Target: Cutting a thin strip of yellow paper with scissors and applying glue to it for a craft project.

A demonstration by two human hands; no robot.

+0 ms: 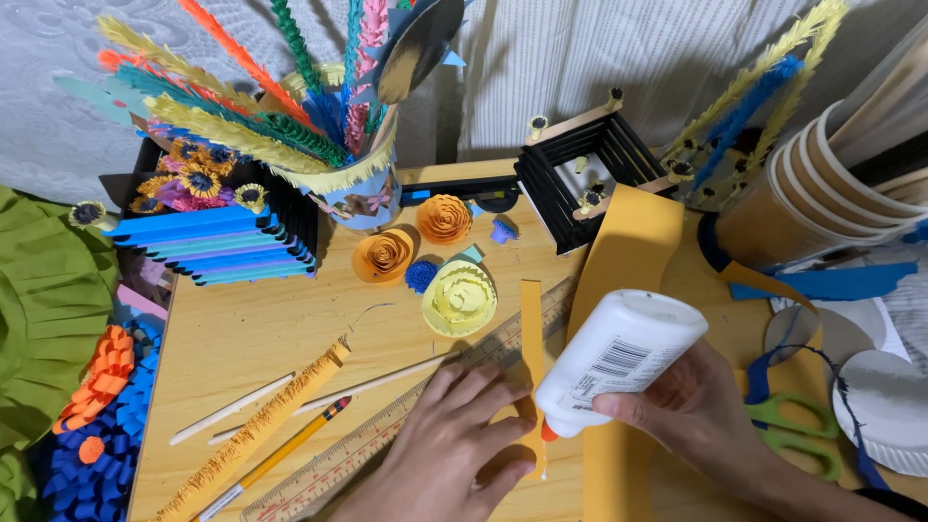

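Far to the left of your hands, folded green paper is lying beside an orange-and-blue paper rosette at the edge of the pale wooden table. Closer in, a fringed strip of orange paper, a yellow pencil and a clear plastic ruler are lying slantwise, the ruler running under your left hand.

Your left hand is pressing flat, fingers spread and closed on nothing, its fingertips pinning the narrow orange paper strip to the table. Above that hand, rolled paper flowers in orange and pale yellow are sitting near a blue pot of paper feathers.

Your right hand is gripping the white plastic glue bottle firmly, tilting it so that its orange nozzle is touching the strip just beside your left fingertips. Behind the bottle, a wide sheet of orange paper is curling up toward a black slatted paper box.

Just right of your right hand, green-handled scissors are lying near a stack of brown paper cups and white paper plates.
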